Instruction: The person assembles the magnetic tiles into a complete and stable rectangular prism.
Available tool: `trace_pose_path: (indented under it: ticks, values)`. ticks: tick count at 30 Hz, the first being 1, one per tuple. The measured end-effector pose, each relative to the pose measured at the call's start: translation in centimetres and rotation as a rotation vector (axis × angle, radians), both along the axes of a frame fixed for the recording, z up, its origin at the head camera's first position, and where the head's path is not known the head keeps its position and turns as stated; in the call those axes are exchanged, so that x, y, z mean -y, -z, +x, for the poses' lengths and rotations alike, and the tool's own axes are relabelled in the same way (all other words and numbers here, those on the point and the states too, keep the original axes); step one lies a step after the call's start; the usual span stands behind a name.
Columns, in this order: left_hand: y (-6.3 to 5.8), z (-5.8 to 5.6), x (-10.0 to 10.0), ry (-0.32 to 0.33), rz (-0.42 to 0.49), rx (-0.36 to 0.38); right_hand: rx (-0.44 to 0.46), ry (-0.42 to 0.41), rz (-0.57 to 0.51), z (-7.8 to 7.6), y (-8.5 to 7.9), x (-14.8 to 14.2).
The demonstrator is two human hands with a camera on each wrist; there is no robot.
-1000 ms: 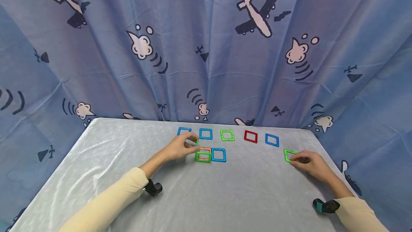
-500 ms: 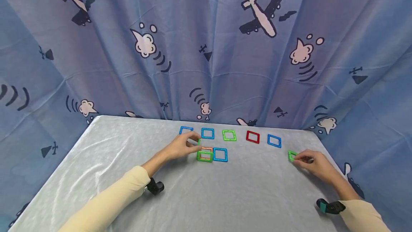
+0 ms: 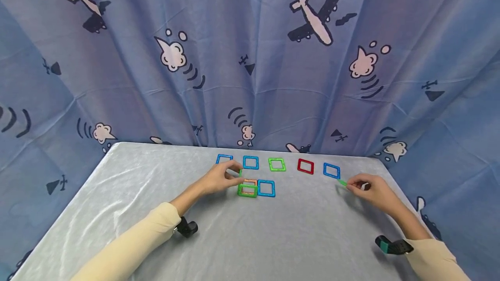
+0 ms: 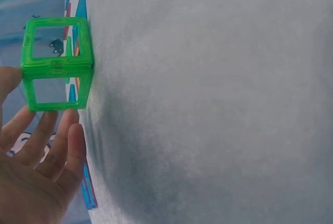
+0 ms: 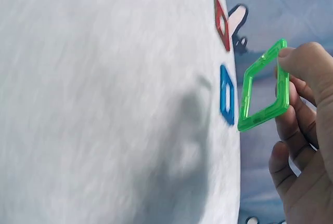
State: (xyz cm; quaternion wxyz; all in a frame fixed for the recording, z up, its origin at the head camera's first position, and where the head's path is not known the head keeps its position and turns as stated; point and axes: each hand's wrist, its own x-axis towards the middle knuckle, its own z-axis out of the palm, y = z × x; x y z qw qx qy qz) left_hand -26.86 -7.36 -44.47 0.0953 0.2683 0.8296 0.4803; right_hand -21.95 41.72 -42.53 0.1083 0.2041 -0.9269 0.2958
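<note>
In the left wrist view, two green square magnetic tiles (image 4: 57, 68) stand joined along an edge. My left hand (image 3: 220, 179) holds them, thumb on one side edge and fingertips along another. An orange tile (image 3: 250, 181) shows behind the front green one in the head view, and a blue tile (image 3: 266, 181) lies flat beside it. Over at the right, my right hand (image 3: 373, 190) pinches a single green tile (image 5: 263, 116) by one side between thumb and fingers. That tile is raised off the table, tilted nearly edge-on to the head view, with a shadow below.
Along the back of the cloth-covered table (image 3: 297, 237) lies a row of tiles: a partly hidden blue one (image 3: 224, 156), another blue (image 3: 251, 157), a green (image 3: 276, 159), a red (image 3: 306, 161) and a blue (image 3: 332, 165). A blue airplane-print curtain (image 3: 218, 55) hangs behind.
My right hand has lifted its green tile from the table, moved it left and toward the back, and turned it edge-on. The left hand stays in place at the joined green tiles.
</note>
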Motion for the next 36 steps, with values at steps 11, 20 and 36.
trace_pose_path:
  ticks: [11, 20, 36]
  values:
    - [-0.1, 0.0, 0.3, -0.009, -0.010, -0.011, -0.028, -0.116, -0.060, -0.9, -0.6, 4.2]
    - [0.3, 0.1, 0.4, -0.007, -0.004, -0.017, 0.009, -0.164, -0.084, -1.7, -0.5, 7.1]
    - [0.3, 0.0, 0.1, -0.005, -0.001, -0.015, 0.049, -0.292, -0.148, -1.7, -2.8, 12.8]
